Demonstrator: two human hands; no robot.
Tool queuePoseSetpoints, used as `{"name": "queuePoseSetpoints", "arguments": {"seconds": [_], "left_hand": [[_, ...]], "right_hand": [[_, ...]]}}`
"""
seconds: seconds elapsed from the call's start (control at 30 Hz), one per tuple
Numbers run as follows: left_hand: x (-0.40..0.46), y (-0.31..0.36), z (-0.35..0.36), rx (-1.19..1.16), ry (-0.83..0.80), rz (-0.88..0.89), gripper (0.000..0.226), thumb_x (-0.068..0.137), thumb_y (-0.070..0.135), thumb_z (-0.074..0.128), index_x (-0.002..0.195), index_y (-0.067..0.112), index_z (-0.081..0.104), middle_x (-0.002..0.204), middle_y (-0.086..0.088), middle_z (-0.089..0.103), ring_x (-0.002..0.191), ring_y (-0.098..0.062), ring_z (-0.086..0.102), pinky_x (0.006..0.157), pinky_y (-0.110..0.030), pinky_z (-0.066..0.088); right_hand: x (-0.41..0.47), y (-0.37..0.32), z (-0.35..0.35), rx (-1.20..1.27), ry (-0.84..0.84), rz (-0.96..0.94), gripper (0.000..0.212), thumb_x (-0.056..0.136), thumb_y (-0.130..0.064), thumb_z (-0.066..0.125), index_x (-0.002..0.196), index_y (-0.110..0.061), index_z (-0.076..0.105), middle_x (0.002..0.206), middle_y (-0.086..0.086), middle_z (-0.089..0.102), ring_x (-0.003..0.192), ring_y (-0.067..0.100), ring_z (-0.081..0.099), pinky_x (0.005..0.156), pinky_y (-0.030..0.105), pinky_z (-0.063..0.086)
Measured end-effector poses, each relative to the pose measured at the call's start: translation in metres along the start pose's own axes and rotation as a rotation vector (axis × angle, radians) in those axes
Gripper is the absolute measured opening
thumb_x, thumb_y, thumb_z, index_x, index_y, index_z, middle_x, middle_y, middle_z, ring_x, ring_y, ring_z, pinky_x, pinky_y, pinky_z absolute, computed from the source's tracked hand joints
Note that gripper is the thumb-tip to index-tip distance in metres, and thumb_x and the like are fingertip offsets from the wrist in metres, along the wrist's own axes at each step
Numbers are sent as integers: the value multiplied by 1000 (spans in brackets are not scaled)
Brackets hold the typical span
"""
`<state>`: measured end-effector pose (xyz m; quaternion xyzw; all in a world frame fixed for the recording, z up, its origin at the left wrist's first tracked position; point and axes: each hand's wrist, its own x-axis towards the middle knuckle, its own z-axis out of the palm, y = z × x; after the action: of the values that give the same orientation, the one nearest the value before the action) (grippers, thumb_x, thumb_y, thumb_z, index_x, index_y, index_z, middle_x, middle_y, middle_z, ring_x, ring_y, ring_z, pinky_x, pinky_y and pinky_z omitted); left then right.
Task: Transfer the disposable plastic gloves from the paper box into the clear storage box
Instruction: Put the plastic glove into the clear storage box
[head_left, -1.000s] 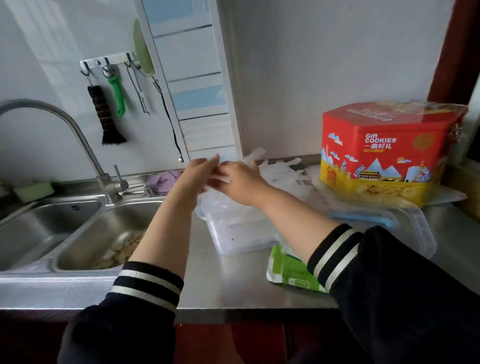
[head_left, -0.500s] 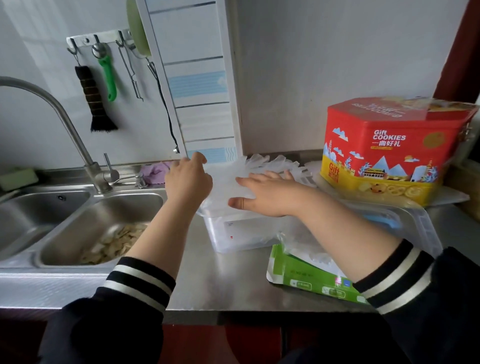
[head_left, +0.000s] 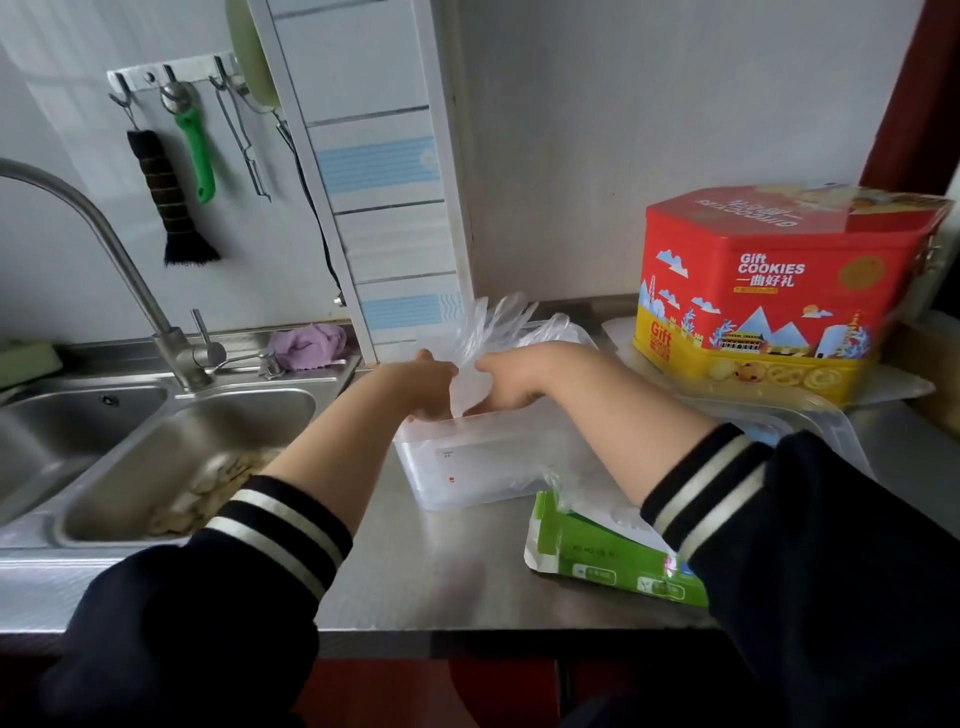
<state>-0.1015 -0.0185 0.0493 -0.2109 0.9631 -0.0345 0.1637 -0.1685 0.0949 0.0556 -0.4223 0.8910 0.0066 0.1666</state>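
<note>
Here, mid-frame, both hands (head_left: 434, 384) (head_left: 511, 384) pinch the gloves (head_left: 493, 332) over the box (head_left: 467, 467); slippery film could spring out.

Both my arms reach forward, dark sleeves with striped cuffs pushed up to mid-forearm. My left hand (head_left: 428, 384) and my right hand (head_left: 511, 382) sit close together at the far end, thumbs up, fingers curled downward, facing each other.
</note>
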Motion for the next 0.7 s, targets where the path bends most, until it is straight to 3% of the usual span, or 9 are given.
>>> {"name": "queuePoseSetpoints", "arguments": {"seconds": [0.07,0.13,0.2,0.27,0.47,0.57,0.63,0.7], "left_hand": [[8,1,1,14,-45,4,65,97,35,49,153,23,19,148,-12,30,113,-30,55,91,-35,43],[17,1,4,-39,-79,-33,56,98,38,40,151,23,28,144,-12,44,112,-29,59,91,-34,45],[24,2,7,-166,-102,-158,52,98,46,33,143,21,41,133,-10,58,89,-24,66,83,-31,49],[24,7,9,-308,-121,-238,56,99,50,37,139,13,45,130,-12,59,69,-21,62,78,-32,51],[20,10,12,-392,-161,-278,66,95,51,51,142,6,40,139,-12,52,76,-23,63,97,-37,50],[12,4,-2,-221,-191,-137,66,92,29,62,149,15,33,135,-10,55,107,-26,63,100,-40,48],[7,0,-15,-192,-162,-36,70,87,7,64,149,14,32,125,-11,62,102,-27,67,93,-41,54],[-1,0,-26,-193,-17,29,56,88,0,55,142,12,44,114,-12,68,94,-26,69,88,-40,56]], "right_hand": [[11,3,0,-30,-58,-6,64,92,-39,59,146,-15,36,148,5,43,130,25,45,101,31,37],[18,6,2,-48,-119,17,60,94,-28,57,148,-16,34,151,3,37,134,26,40,105,34,35],[21,11,5,-27,-185,50,59,95,-24,55,150,-19,32,153,3,32,136,29,36,110,37,33],[23,14,8,-10,-232,72,58,96,-23,54,150,-21,32,155,5,29,135,29,36,111,39,33],[9,19,8,31,-185,93,60,96,-28,54,151,-22,30,156,5,27,137,29,35,105,35,35],[-11,21,-9,80,-84,41,63,95,-40,56,149,-17,34,150,8,37,123,29,52,97,35,45],[-24,29,-22,278,24,20,60,92,-41,61,144,-16,41,141,9,48,106,29,64,87,39,55],[-45,39,-31,456,221,-18,37,94,-35,60,122,-12,59,123,11,62,94,26,69,76,38,59]]}}
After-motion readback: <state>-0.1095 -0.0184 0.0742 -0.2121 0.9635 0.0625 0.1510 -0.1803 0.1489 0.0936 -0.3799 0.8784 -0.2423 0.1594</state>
